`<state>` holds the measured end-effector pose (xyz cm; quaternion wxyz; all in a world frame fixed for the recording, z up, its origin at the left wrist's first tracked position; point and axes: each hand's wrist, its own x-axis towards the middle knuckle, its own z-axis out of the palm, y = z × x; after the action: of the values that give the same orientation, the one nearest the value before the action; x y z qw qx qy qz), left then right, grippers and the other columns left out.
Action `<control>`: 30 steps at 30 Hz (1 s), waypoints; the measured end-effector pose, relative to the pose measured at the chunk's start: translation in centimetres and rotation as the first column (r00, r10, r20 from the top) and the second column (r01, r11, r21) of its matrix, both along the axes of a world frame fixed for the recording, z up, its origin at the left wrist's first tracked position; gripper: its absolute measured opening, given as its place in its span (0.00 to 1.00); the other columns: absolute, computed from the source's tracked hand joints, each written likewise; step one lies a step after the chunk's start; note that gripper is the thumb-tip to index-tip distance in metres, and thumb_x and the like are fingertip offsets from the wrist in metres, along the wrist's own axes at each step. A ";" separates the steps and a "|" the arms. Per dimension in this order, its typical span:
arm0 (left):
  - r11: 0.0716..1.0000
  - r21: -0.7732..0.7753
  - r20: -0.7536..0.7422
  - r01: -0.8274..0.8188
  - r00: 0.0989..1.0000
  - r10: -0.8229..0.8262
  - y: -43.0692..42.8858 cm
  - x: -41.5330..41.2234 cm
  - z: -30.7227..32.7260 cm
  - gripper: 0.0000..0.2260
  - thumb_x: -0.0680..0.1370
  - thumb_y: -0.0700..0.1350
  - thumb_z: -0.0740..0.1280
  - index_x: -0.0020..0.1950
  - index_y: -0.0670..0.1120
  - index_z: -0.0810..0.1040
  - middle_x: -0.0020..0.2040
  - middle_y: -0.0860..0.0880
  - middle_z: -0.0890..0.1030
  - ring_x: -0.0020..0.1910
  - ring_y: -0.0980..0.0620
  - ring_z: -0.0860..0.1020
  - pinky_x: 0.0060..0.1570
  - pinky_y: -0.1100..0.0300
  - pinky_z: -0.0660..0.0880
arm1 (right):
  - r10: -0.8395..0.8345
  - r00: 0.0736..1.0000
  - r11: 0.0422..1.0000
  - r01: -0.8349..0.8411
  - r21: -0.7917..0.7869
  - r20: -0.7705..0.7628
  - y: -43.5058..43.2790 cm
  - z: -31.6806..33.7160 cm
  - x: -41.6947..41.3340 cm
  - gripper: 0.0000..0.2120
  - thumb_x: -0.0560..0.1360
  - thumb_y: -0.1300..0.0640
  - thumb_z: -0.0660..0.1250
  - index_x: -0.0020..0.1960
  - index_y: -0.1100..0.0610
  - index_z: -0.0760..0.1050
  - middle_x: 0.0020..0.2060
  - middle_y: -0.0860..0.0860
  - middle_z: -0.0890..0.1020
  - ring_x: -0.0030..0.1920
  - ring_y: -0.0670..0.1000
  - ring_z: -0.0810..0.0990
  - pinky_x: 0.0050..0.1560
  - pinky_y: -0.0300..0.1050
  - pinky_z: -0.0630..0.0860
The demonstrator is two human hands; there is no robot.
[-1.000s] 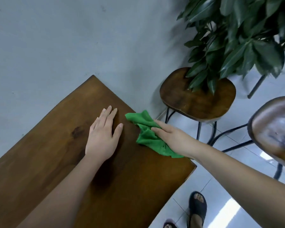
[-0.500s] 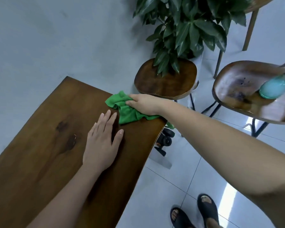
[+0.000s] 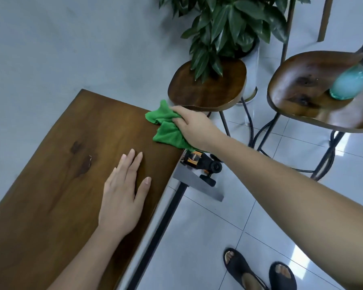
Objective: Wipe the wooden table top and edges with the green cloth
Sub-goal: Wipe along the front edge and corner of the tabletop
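The dark wooden table top (image 3: 57,185) runs from the lower left to a far corner near the wall. My right hand (image 3: 192,124) presses the crumpled green cloth (image 3: 166,128) onto the table's right edge close to that far corner, and part of the cloth hangs over the edge. My left hand (image 3: 124,193) lies flat on the top with fingers spread, nearer to me and a little left of the cloth.
Two wooden stools (image 3: 208,88) (image 3: 314,95) stand right of the table; a teal spray bottle (image 3: 350,82) lies on the far one. A leafy plant (image 3: 228,24) overhangs the near stool. A small toy vehicle (image 3: 199,162) sits below the table edge. My sandalled feet (image 3: 258,271) are on white tiles.
My right hand has slid the cloth along the right edge toward the far corner. The view has swung right, showing the second stool and bottle. My left hand stays flat.
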<state>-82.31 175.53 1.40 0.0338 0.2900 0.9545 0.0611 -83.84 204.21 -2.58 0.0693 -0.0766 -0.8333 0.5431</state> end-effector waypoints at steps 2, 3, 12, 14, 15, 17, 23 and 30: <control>1.000 0.008 0.013 -0.005 1.000 0.005 -0.9 1.5 0.1 0.29 0.89 0.65 0.49 0.90 0.59 0.56 0.90 0.60 0.53 0.89 0.60 0.48 0.87 0.41 0.55 | -0.143 0.981 0.984 0.126 -0.130 -0.130 -1.4 -1.0 1.6 0.24 0.89 0.61 0.56 0.83 0.49 0.71 0.75 0.53 0.79 0.73 0.51 0.76 0.71 0.36 0.68; 1.000 0.011 0.016 -0.007 1.000 0.007 -1.4 2.2 0.2 0.29 0.89 0.65 0.49 0.90 0.59 0.56 0.90 0.61 0.53 0.89 0.60 0.48 0.87 0.40 0.55 | -0.204 0.962 0.969 0.171 -0.179 -0.183 -2.2 -1.4 2.2 0.25 0.88 0.63 0.56 0.83 0.50 0.71 0.77 0.53 0.77 0.74 0.50 0.75 0.74 0.35 0.68; 0.999 -0.008 0.041 0.043 0.998 -0.043 -4.5 4.0 0.5 0.29 0.89 0.66 0.49 0.90 0.61 0.55 0.90 0.63 0.52 0.88 0.62 0.47 0.86 0.45 0.51 | -0.531 0.811 0.840 0.469 -0.271 -0.244 -9.7 -2.6 5.8 0.24 0.91 0.58 0.55 0.86 0.52 0.65 0.89 0.50 0.52 0.78 0.25 0.52 0.65 0.19 0.61; 0.999 -0.011 0.033 0.051 0.998 -0.051 -4.8 3.8 0.3 0.29 0.88 0.66 0.48 0.90 0.61 0.55 0.90 0.62 0.52 0.88 0.62 0.47 0.87 0.45 0.52 | -0.556 0.808 0.825 0.506 -0.252 -0.196 -11.8 -2.3 6.8 0.25 0.91 0.56 0.55 0.88 0.52 0.60 0.90 0.50 0.46 0.78 0.24 0.44 0.66 0.19 0.58; 0.998 -0.012 0.033 0.063 0.998 -0.062 -5.0 3.7 0.2 0.29 0.88 0.67 0.48 0.90 0.60 0.55 0.90 0.62 0.52 0.88 0.62 0.47 0.87 0.45 0.52 | -0.566 0.809 0.814 0.521 -0.256 -0.156 -12.9 -1.9 7.1 0.26 0.91 0.56 0.54 0.89 0.51 0.58 0.90 0.50 0.43 0.80 0.30 0.45 0.69 0.21 0.56; 0.994 -0.019 0.036 0.104 0.994 -0.103 -5.8 3.6 0.0 0.29 0.89 0.66 0.47 0.90 0.61 0.54 0.90 0.63 0.51 0.88 0.62 0.46 0.87 0.45 0.52 | -0.575 0.811 0.794 0.524 -0.310 -0.103 -15.3 -1.3 7.8 0.28 0.91 0.55 0.54 0.89 0.51 0.53 0.90 0.50 0.41 0.84 0.41 0.49 0.70 0.20 0.51; 0.976 -0.032 0.026 0.217 0.976 -0.216 -11.3 4.0 0.0 0.29 0.89 0.66 0.47 0.90 0.60 0.54 0.90 0.64 0.50 0.88 0.62 0.46 0.85 0.49 0.50 | -0.581 0.808 0.732 0.469 -0.495 -0.093 -23.4 -1.5 11.0 0.28 0.92 0.52 0.52 0.89 0.43 0.46 0.89 0.41 0.40 0.85 0.39 0.46 0.74 0.23 0.53; 0.965 -0.018 0.029 0.263 0.965 -0.262 -14.2 4.4 -0.1 0.30 0.89 0.67 0.44 0.90 0.60 0.56 0.90 0.62 0.52 0.89 0.61 0.48 0.86 0.44 0.53 | -0.563 0.820 0.726 0.432 -0.535 -0.101 -33.1 -1.6 16.0 0.29 0.92 0.50 0.50 0.84 0.30 0.39 0.85 0.29 0.37 0.86 0.37 0.43 0.84 0.44 0.60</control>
<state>-77.95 161.31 1.31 0.0572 0.4128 0.9077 0.0496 -67.85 171.09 -4.17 0.2991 -0.2432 -0.5996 0.7013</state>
